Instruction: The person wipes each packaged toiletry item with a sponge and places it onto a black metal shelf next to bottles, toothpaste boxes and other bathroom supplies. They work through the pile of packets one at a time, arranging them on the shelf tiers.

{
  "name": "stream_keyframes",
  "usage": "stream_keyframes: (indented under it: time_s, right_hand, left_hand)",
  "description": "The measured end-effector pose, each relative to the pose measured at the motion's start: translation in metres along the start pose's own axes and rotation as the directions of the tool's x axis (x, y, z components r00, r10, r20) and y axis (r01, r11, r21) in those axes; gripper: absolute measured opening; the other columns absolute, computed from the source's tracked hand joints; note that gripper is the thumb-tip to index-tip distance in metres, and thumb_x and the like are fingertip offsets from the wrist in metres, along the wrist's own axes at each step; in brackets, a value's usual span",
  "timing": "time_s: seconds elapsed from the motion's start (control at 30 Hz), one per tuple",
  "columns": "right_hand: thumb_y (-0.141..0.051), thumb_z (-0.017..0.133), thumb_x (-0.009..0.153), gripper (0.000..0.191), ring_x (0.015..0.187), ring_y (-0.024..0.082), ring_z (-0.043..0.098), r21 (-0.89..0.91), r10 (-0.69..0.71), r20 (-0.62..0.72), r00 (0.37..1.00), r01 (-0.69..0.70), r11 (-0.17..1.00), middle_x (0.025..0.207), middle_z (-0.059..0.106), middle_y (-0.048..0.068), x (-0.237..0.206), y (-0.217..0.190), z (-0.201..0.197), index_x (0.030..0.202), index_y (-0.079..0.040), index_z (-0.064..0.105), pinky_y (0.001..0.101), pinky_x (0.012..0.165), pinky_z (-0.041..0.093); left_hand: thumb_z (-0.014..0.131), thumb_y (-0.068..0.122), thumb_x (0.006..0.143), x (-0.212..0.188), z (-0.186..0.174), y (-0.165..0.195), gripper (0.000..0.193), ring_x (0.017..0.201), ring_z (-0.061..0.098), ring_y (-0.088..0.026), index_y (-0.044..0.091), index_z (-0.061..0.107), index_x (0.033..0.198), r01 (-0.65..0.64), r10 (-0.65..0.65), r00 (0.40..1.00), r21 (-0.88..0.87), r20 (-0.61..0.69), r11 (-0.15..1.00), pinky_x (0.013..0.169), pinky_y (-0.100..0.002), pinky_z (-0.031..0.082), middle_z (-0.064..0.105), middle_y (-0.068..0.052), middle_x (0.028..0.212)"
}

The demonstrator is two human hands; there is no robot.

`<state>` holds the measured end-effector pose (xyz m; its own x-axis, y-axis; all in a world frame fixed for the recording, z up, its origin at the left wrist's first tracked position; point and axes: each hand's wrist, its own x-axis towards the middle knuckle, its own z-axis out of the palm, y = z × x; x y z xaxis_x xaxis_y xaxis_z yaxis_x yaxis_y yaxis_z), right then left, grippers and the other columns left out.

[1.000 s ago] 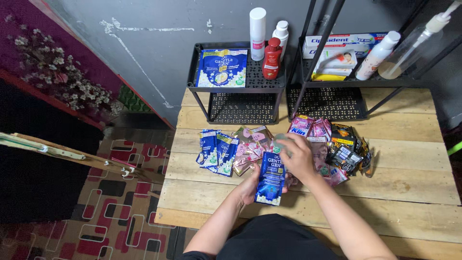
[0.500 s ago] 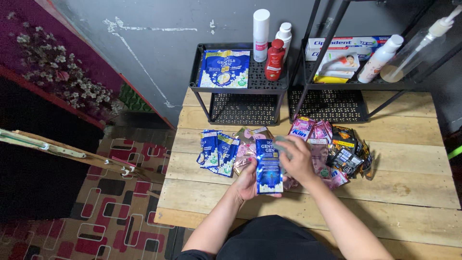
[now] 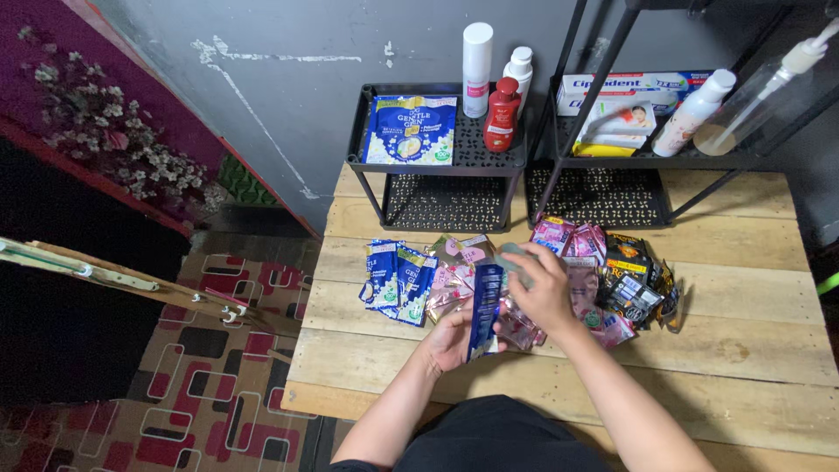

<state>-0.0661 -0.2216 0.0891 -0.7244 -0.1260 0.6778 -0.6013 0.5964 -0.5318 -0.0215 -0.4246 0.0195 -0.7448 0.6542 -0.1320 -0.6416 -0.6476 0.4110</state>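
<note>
Left hand [image 3: 450, 339] grips the lower end of a blue sachet [image 3: 483, 311], held upright on edge above the worktop [image 3: 752, 350]. Right hand [image 3: 544, 288] is curled, fingers closed over its top. Loose sachets [image 3: 454, 271] lie beyond both hands. Farther off, the black rack [image 3: 358, 131] holds a blue pouch [image 3: 409, 129] and bottles [image 3: 502, 114]

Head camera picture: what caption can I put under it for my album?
Two hands, left hand and right hand, hold a blue sachet over a wooden table strewn with sachets.
</note>
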Motion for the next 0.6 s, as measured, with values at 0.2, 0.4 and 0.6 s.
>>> stream_keyframes:
  time_s: [0.2,0.4,0.6]
  right_hand:
    - [-0.006,0.071,0.083,0.032,0.111,0.03,0.068,0.064,-0.019,-0.068,0.997,0.023,0.998,0.123,0.066,0.013,-0.013,-0.028,-0.008,0.115,-0.008,0.072,0.0402,0.096,0.056]
    - [-0.014,0.077,0.072,0.038,0.098,0.024,0.063,0.047,-0.46,0.267,0.847,0.466,0.884,0.119,0.065,0.009,-0.033,-0.04,0.005,0.11,-0.014,0.076,0.0426,0.083,0.047]
    - [-0.013,0.075,0.077,0.034,0.099,0.023,0.061,-0.079,-0.478,0.228,0.848,0.505,0.859,0.121,0.067,0.005,-0.005,-0.013,0.013,0.111,-0.019,0.077,0.0416,0.085,0.045]
  left_hand:
    - [0.064,0.01,0.1,0.009,-0.012,0.007,0.038,0.103,0.069,-0.017,0.016,0.054,0.136,-0.129,0.155,0.98,0.194,-0.128,0.973,0.089,-0.041,0.059,0.067,-0.003,0.117]
    - [0.061,0.033,0.104,0.013,-0.034,0.0,0.03,0.101,0.07,-0.018,0.015,0.057,0.128,-0.115,0.145,0.952,0.125,-0.271,0.985,0.085,-0.035,0.06,0.067,-0.006,0.114]
    - [0.055,0.04,0.104,0.012,-0.029,-0.002,0.042,0.113,0.067,-0.013,0.012,0.057,0.136,-0.093,0.147,0.96,0.225,-0.237,0.97,0.093,-0.034,0.058,0.069,-0.001,0.123]
